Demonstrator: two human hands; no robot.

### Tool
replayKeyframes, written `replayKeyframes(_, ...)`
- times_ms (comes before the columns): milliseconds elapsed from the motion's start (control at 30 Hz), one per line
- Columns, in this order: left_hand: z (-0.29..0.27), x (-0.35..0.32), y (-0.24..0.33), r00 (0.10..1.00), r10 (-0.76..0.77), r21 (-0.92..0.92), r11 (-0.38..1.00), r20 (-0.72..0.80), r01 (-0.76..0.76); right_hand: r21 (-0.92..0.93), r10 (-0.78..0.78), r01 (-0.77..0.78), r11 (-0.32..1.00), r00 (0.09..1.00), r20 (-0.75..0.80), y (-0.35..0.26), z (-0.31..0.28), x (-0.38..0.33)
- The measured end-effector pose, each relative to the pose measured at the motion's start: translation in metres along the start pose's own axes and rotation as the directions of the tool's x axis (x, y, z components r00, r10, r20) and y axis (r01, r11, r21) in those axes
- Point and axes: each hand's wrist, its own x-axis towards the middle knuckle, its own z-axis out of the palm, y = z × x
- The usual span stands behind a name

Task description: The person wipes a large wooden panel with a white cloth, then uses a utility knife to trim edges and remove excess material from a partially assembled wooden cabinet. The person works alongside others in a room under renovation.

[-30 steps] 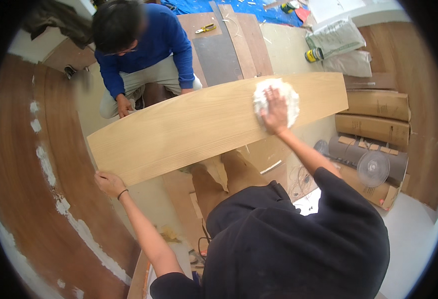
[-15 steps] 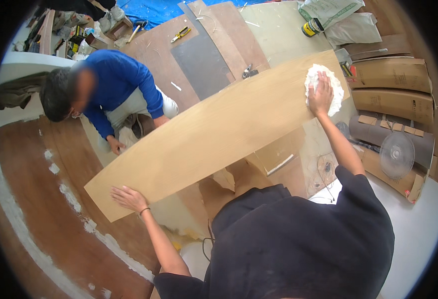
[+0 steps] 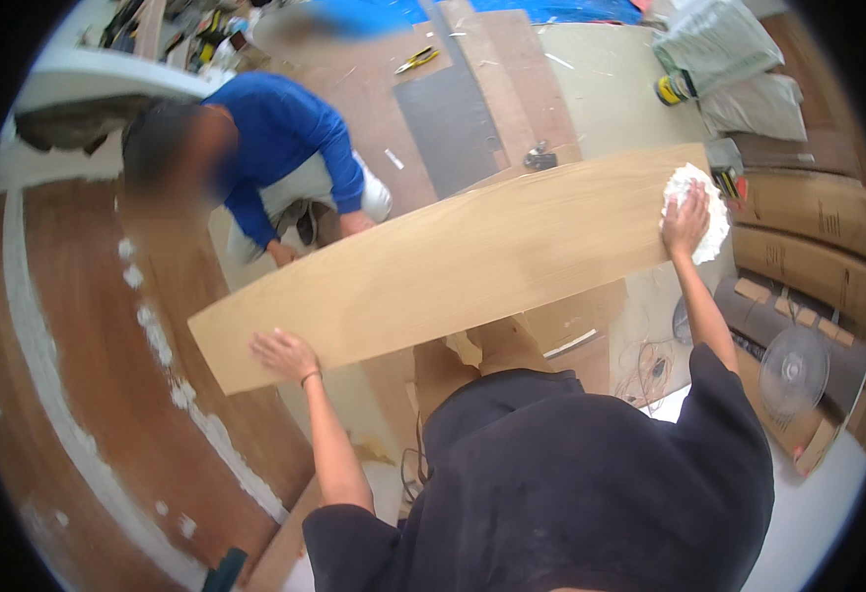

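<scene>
Just beyond the legs (image 3: pixel 505 348), had the left hand (image 3: pixel 286 355) resting flat on the left end of the pale wood-grain board (image 3: pixel 453 247), fingers apart, not clamped. Had the right hand (image 3: pixel 686 223) over the bunched white cloth (image 3: pixel 716 223) at the board's right end; could not tell any pinch there. Ran the board's long axis between both hands, slanting rightward and away, with the right hand nearer the cloth. Farther off, saw a blue-sleeved co-worker (image 3: pixel 290 123) at the far edge, then yellow-handled pliers (image 3: pixel 416 60).
</scene>
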Motion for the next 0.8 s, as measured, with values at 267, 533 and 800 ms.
replayKeyframes(267, -0.016, -0.010, 0.020, 0.998, 0.029, -0.051, 0.998, -0.046, -0.031, 0.251, -0.399, 0.373, 0.893, 0.915, 0.061, -0.188, -0.058, -0.127)
replayKeyframes(533, -0.047, 0.028, -0.008, 0.969, 0.040, -0.268, 0.963, 0.244, 0.028, 0.531, -0.793, 0.632, 0.564, 0.594, 0.135, -0.469, -0.149, -0.266)
replayKeyframes(800, 0.006, 0.110, -0.167, 0.990, -0.045, -0.389, 0.916, 0.137, 0.095, 0.783, -0.925, 0.595, 0.184, 0.375, -0.068, -0.664, -0.189, -0.378)
